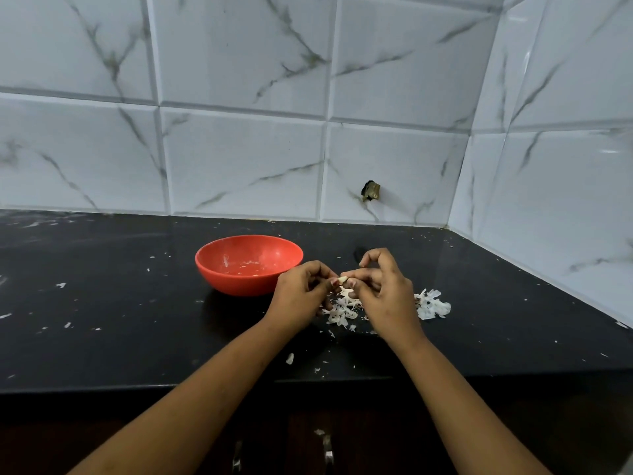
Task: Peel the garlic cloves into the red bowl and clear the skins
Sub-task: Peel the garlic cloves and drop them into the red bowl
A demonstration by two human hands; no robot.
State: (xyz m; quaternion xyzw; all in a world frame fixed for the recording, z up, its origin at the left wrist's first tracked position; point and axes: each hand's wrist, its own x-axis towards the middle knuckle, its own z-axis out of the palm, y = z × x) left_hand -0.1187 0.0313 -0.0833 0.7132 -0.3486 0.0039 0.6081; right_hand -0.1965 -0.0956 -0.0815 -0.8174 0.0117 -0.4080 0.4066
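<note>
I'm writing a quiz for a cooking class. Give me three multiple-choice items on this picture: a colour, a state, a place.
1. What colour is the bowl? A blue; B red; C white.
2. What are the left hand and right hand doing? A lying flat; B lifting the bowl; C pinching one garlic clove.
3. Where do most garlic skins lie? A in the bowl; B on the counter by the hands; C on the floor.
Key: 1 B, its wall is red; 2 C, both pinch the clove; 3 B, flakes lie on the black counter.

No readable text, label, brand, number or sign anywhere in view.
</note>
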